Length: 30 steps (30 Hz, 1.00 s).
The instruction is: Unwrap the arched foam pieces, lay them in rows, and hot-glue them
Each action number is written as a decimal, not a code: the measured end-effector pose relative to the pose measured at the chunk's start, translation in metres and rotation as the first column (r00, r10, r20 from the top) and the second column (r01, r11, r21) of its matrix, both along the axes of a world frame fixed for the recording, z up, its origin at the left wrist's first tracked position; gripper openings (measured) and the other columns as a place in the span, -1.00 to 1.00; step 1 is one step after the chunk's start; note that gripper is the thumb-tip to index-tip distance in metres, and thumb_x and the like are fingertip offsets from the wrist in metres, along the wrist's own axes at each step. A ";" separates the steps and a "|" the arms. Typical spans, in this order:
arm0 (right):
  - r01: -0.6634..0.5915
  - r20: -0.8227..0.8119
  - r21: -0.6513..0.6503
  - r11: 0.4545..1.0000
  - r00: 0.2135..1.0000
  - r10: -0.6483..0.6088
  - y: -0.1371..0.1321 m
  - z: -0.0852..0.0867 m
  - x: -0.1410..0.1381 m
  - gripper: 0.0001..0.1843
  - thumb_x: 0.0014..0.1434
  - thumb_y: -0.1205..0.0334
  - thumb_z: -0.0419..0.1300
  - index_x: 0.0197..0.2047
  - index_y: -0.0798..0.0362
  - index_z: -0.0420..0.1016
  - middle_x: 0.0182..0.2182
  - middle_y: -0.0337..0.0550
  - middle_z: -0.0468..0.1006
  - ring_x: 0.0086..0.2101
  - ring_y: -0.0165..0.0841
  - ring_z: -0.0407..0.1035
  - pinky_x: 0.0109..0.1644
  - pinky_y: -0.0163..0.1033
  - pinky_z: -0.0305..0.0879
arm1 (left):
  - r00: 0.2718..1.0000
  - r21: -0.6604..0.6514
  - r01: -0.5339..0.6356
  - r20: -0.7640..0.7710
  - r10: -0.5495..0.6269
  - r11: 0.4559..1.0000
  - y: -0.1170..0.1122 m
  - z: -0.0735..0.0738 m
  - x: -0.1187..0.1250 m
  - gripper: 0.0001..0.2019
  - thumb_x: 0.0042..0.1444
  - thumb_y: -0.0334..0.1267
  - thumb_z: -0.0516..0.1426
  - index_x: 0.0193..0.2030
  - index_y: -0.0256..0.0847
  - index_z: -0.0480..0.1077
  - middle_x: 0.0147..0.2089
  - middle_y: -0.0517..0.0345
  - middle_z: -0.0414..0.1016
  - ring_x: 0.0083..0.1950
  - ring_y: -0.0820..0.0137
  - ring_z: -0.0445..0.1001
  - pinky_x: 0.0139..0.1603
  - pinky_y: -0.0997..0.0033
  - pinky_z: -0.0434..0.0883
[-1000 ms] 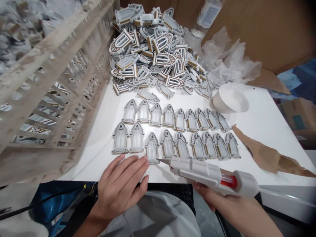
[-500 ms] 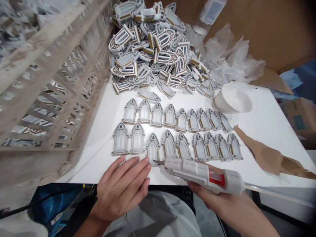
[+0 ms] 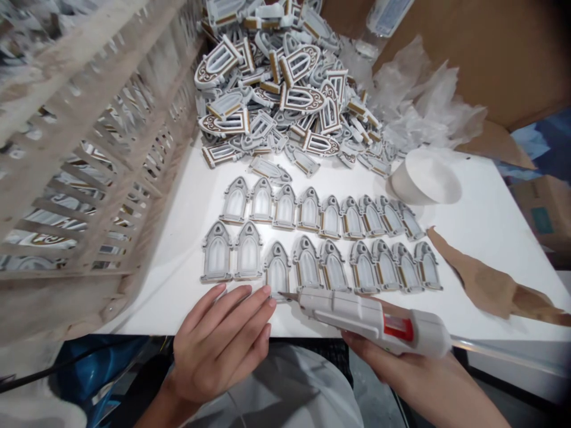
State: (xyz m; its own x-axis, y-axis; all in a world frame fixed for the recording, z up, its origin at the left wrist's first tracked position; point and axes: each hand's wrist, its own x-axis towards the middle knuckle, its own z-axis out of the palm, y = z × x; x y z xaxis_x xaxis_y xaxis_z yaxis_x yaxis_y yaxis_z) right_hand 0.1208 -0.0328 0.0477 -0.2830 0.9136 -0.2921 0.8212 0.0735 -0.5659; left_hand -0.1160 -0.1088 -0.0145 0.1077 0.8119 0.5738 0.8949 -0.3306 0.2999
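Your left hand (image 3: pixel 220 345) lies palm down at the near edge of the surface (image 3: pixel 504 238), its fingers stretched out with small gaps between them, and its fingertips meet the lower left corner of one arched piece (image 3: pixel 277 270); whether they press on it you cannot tell from here. That piece is third from the left in the front row (image 3: pixel 307 267), close to the near edge and set slightly nearer to you than its neighbors. Your right hand (image 3: pixel 379 362) is closed around the glue gun (image 3: pixel 348 312), just past the near edge, though the gun's body hides most of your grip. The gun points left, and its metal nozzle (image 3: pixel 288 295) sits at the bottom bar of that same piece; contact is too fine to make out. Behind the front row, a back row (image 3: pixel 284 208) of similar pieces runs from left to right across the surface. Toward the far edge you have a heap (image 3: pixel 272 101) of window-shaped pieces, some with brown scrollwork, and a slatted crate (image 3: pixel 147 125) stands along the left edge. A white tub (image 3: pixel 405 177) sits toward the far right corner, and torn brown paper (image 3: pixel 486 285) lies toward the near right corner.
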 end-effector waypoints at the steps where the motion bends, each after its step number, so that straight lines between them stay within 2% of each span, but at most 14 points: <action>1: -0.050 0.015 -0.053 0.997 0.999 0.051 0.002 0.002 0.000 -0.76 0.09 -0.02 0.21 -0.39 -0.05 0.56 -0.60 -0.28 0.50 -0.56 -0.34 0.42 -0.46 -0.30 0.43 | 1.000 0.002 0.001 0.001 -0.001 1.000 0.000 0.000 0.000 -0.76 0.06 -0.40 0.20 -0.10 -0.21 0.52 -0.08 0.20 0.63 -0.09 0.32 0.56 0.18 0.26 0.28; 3: -0.110 0.026 -0.122 0.986 0.993 0.114 0.005 0.005 -0.001 -0.76 0.17 0.01 0.15 -0.33 -0.05 0.56 -0.55 -0.27 0.53 -0.50 -0.34 0.46 -0.38 -0.30 0.46 | 1.000 0.001 0.001 0.002 -0.001 1.000 0.000 0.000 0.000 -0.76 0.06 -0.40 0.21 -0.09 -0.22 0.52 -0.08 0.20 0.63 -0.09 0.32 0.56 0.17 0.25 0.28; 7: -0.121 0.020 -0.084 0.989 0.992 0.123 0.007 0.007 -0.003 -0.74 0.16 0.03 0.17 -0.18 -0.06 0.58 -0.31 -0.20 0.64 -0.33 -0.27 0.54 -0.32 -0.28 0.48 | 1.000 -0.009 -0.001 0.008 0.001 1.000 0.000 0.000 0.000 -0.77 0.07 -0.40 0.20 -0.10 -0.21 0.53 -0.07 0.21 0.63 -0.09 0.31 0.56 0.17 0.23 0.28; 12: -0.116 -0.049 -0.106 0.988 0.993 0.111 0.006 0.004 -0.004 -0.75 0.16 0.06 0.18 -0.13 -0.12 0.58 -0.33 -0.27 0.65 -0.34 -0.29 0.56 -0.36 -0.31 0.51 | 1.000 -0.011 -0.003 -0.005 0.003 1.000 -0.001 -0.001 -0.001 -0.76 0.06 -0.40 0.20 -0.10 -0.21 0.52 -0.06 0.22 0.62 -0.09 0.32 0.56 0.17 0.24 0.28; 17: -0.128 -0.097 -0.136 0.982 0.989 0.115 0.006 0.004 -0.004 -0.70 0.17 0.12 0.16 -0.03 -0.14 0.55 -0.29 -0.25 0.65 -0.32 -0.28 0.56 -0.31 -0.27 0.53 | 1.000 -0.011 -0.011 0.003 0.011 1.000 -0.003 -0.002 -0.001 -0.76 0.07 -0.39 0.20 -0.09 -0.19 0.52 -0.06 0.23 0.62 -0.08 0.33 0.56 0.20 0.25 0.28; 21: -0.104 -0.059 -0.111 0.988 0.993 0.098 0.006 0.005 -0.003 -0.73 0.15 0.08 0.18 -0.09 -0.14 0.56 -0.28 -0.23 0.65 -0.31 -0.26 0.56 -0.31 -0.27 0.53 | 1.000 -0.015 -0.011 0.006 0.011 1.000 -0.003 -0.002 -0.001 -0.76 0.07 -0.40 0.20 -0.09 -0.20 0.52 -0.06 0.23 0.62 -0.07 0.32 0.55 0.20 0.24 0.27; 26: -0.108 -0.078 -0.162 0.981 0.992 0.096 0.006 0.006 -0.004 -0.81 0.16 0.10 0.16 -0.20 -0.11 0.57 -0.36 -0.26 0.64 -0.38 -0.30 0.55 -0.35 -0.30 0.51 | 1.000 -0.018 -0.007 0.005 0.008 1.000 -0.002 -0.001 -0.001 -0.75 0.07 -0.40 0.21 -0.08 -0.20 0.52 -0.05 0.22 0.62 -0.07 0.33 0.55 0.20 0.24 0.27; 29: -0.112 -0.087 -0.134 0.985 0.991 0.101 0.007 0.006 -0.005 -0.81 0.15 0.12 0.18 -0.20 -0.09 0.57 -0.40 -0.24 0.62 -0.40 -0.29 0.53 -0.36 -0.29 0.50 | 1.000 -0.023 -0.005 -0.001 0.005 1.000 -0.002 -0.002 -0.001 -0.75 0.06 -0.41 0.21 -0.09 -0.20 0.52 -0.04 0.23 0.61 -0.07 0.33 0.55 0.20 0.24 0.27; 30: -0.080 -0.084 -0.089 0.993 0.994 0.073 0.007 0.006 -0.005 -0.83 0.11 0.12 0.21 -0.23 -0.09 0.58 -0.43 -0.25 0.61 -0.43 -0.30 0.52 -0.40 -0.30 0.49 | 1.000 -0.023 -0.006 -0.001 0.006 1.000 -0.002 -0.002 0.000 -0.75 0.06 -0.41 0.21 -0.09 -0.20 0.52 -0.04 0.23 0.61 -0.07 0.32 0.55 0.19 0.24 0.27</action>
